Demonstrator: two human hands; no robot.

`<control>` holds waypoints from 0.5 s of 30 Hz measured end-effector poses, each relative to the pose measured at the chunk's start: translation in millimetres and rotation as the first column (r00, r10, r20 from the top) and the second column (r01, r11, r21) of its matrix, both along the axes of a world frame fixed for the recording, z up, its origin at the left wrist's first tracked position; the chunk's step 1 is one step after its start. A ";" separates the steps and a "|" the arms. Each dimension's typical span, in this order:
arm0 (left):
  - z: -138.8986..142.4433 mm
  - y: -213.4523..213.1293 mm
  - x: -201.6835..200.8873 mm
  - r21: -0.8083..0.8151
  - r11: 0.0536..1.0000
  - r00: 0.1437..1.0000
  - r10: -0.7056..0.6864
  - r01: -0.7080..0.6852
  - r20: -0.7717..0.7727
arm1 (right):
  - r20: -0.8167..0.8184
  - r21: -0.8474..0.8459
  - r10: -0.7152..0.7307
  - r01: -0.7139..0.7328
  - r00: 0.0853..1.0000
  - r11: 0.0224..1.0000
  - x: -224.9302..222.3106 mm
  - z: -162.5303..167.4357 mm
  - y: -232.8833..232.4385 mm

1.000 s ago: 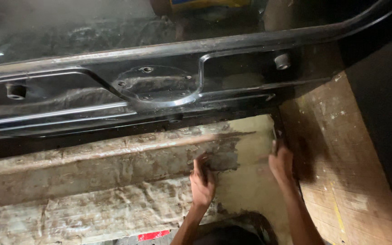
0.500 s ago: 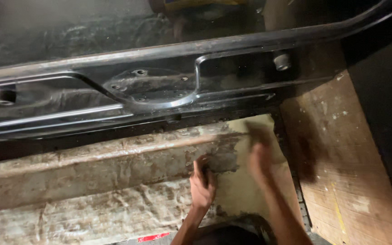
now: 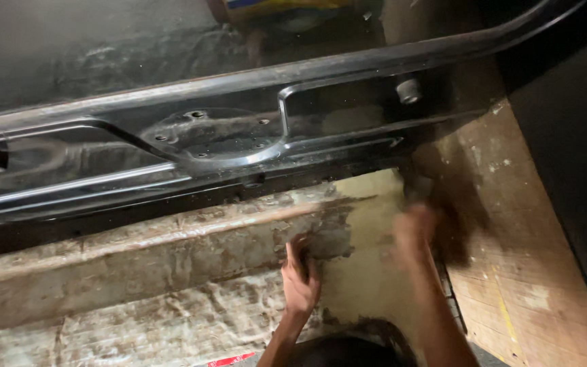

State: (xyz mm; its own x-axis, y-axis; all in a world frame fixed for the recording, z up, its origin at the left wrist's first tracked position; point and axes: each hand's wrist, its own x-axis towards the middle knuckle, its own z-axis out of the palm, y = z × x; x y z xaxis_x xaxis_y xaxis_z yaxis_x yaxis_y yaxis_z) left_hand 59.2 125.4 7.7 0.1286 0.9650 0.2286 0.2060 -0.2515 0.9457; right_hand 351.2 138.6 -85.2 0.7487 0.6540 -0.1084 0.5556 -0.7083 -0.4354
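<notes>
**Right hand on the move, left hand staying put on the grey patch**

Head view, the only one here: the right hand (image 3: 412,231) is sliding leftwards and down off the dark right edge where it was sitting a second ago, and it's now passing over the pale yellowish panel (image 3: 368,272). It's a total blur, so I can't tell whether its fingers are spread or closed, and it doesn't seem to be holding anything. The forearm is coming up from the bottom of the frame, angled slightly left.

The left hand (image 3: 300,278) is hardly budging. It's staying pressed against the rough grey patch (image 3: 324,238) at the end of the dirty, crusted ledge (image 3: 137,255), fingers together and curled, tips digging into the patch's lower edge. The wrist is running straight up from below.

The black metal frame (image 3: 239,143) is stretching across above both hands, and the worn plywood board (image 3: 511,258) is lying off to the right.
</notes>
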 end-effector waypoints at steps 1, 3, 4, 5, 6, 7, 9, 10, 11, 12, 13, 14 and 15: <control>-2.2 -0.3 -0.3 -0.010 1.000 1.000 0.004 -0.003 0.010 | 0.001 0.087 0.067 -0.067 0.998 0.994 -21.5 -3.6 6.1; -7.4 -1.6 -2.4 -0.025 1.000 1.000 0.016 -0.015 0.027 | -0.042 0.211 0.189 -0.176 0.981 0.962 -70.5 -7.8 12.4; -10.4 -0.6 -2.5 -0.139 0.989 0.998 0.049 -0.044 0.031 | -0.092 0.244 0.252 -0.224 0.963 0.944 -93.2 -10.4 12.8; -13.2 -0.3 -3.9 -0.257 0.964 0.996 0.081 -0.070 0.030 | -0.133 0.273 0.326 -0.282 0.936 0.920 -111.0 -10.9 13.0; -15.8 -3.9 -4.1 -0.385 0.918 0.994 0.108 -0.089 0.028 | -0.024 0.308 0.529 -0.497 0.848 0.811 -126.1 -9.0 11.8; -18.3 -7.0 -3.5 -0.315 0.943 0.990 0.133 -0.111 0.050 | 0.090 0.318 0.702 -0.689 0.706 0.652 -135.1 -5.4 10.0; -21.5 -6.3 -5.1 -0.143 0.975 0.978 0.185 -0.171 0.094 | 0.148 0.269 0.854 -0.851 0.500 0.451 -139.6 7.0 5.7; -21.7 -6.4 -6.4 -0.119 0.976 0.974 0.197 -0.183 0.116 | 0.077 0.224 0.869 -0.857 0.489 0.463 -135.2 15.3 3.4; -21.0 -5.9 -6.4 -0.097 0.977 0.969 0.204 -0.191 0.139 | 0.004 0.174 0.876 -0.863 0.483 0.475 -127.9 24.1 1.2; -19.0 -5.3 -6.3 -0.074 0.977 0.964 0.207 -0.198 0.166 | 0.039 0.200 0.881 -0.868 0.471 0.455 -117.6 33.3 -1.1; -16.0 -4.2 -6.3 -0.013 0.980 0.966 0.197 -0.197 0.168 | 0.080 0.225 0.882 -0.870 0.465 0.438 -107.2 41.9 -2.4; -12.1 -3.0 -5.5 0.048 0.980 0.968 0.181 -0.191 0.174 | 0.124 0.247 0.878 -0.872 0.462 0.423 -94.1 50.3 -4.4; -7.6 -1.7 -4.4 0.110 0.976 0.970 0.164 -0.186 0.178 | 0.021 0.294 0.795 -0.764 0.606 0.574 -81.7 56.9 -4.6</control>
State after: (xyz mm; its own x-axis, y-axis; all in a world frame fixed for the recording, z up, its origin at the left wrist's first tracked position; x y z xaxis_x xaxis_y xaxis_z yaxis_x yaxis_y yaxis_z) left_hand 54.8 123.7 0.0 -0.0901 0.9314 0.3528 0.0994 -0.3440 0.9337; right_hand 269.5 134.0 -28.3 -0.0703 0.9921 0.1039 0.7812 0.1196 -0.6128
